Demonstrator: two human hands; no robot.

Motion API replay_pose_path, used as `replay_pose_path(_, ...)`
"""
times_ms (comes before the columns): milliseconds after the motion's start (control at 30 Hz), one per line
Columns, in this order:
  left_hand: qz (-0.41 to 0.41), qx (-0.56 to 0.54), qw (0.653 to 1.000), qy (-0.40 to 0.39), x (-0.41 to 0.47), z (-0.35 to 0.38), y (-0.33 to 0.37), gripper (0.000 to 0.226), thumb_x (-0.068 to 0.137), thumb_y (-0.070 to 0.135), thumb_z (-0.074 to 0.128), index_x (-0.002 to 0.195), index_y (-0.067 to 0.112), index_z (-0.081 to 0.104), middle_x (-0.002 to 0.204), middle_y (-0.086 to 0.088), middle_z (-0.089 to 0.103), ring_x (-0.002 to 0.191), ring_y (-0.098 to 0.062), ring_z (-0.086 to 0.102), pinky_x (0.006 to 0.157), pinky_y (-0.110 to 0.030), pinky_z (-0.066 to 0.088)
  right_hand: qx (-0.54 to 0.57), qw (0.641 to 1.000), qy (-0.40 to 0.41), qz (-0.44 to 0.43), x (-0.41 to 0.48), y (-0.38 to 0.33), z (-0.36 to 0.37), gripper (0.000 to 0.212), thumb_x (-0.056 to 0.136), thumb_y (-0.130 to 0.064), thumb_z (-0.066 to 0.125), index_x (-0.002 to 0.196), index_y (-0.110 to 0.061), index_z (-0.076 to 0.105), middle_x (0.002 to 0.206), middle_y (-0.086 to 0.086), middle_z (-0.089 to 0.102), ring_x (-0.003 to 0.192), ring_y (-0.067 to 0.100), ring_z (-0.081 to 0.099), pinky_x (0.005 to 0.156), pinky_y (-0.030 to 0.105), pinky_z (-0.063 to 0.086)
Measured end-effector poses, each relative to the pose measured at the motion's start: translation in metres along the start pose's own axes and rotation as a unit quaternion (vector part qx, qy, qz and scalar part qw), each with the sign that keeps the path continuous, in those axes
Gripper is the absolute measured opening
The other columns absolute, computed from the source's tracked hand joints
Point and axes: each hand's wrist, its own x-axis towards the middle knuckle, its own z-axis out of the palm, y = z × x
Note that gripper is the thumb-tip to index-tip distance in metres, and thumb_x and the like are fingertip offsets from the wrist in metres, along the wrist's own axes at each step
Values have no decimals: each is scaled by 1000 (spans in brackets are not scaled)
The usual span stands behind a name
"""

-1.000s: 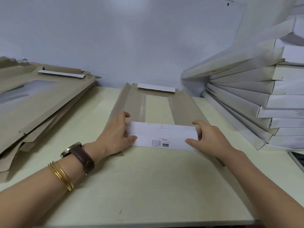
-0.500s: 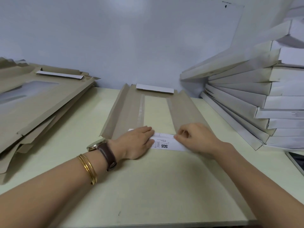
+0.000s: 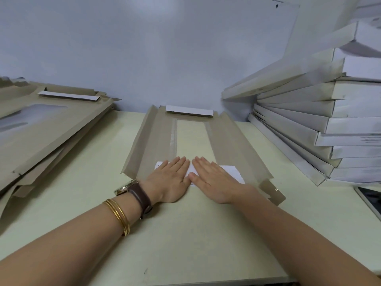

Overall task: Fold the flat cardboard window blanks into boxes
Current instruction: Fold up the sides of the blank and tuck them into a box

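Two palms — left hand (image 3: pixel 170 179), right hand (image 3: pixel 214 180), fingers (image 3: pixel 179 164) straight — press white flap (image 3: pixel 232 172) onto blank (image 3: pixel 227 141); middle hidden.

Brown-strapped wristwatch (image 3: pixel 135 193) and gold bangles (image 3: pixel 118 215) on bare left forearm

A pale yellow-green table (image 3: pixel 185 240) stands against a plain bluish-white wall (image 3: pixel 144 48) in soft, even light.
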Motion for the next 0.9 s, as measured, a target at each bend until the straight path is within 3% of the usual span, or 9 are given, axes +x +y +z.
replay_pose_path(500,-104,-30,994,-28,-13,-7,-24,67,102,48,9,152,8,-11,160,-7,-15,148,-19,-15,118,-32,-8,-21,990,-59,129,-21,47,-16,76,97,-60,7,154,-11,-9,162,2,-15,148,12,-15,121,34,-5)
replay_pose_path(900,-150,-39,988,10,-18,-1,-22,74,100,51,12,151,2,-9,160,-12,-13,148,-23,-13,119,-34,-7,-17,974,-23,225,-32,59,-11,90,92,-69,6,153,-5,-8,162,10,-12,149,21,-14,121,36,-5)
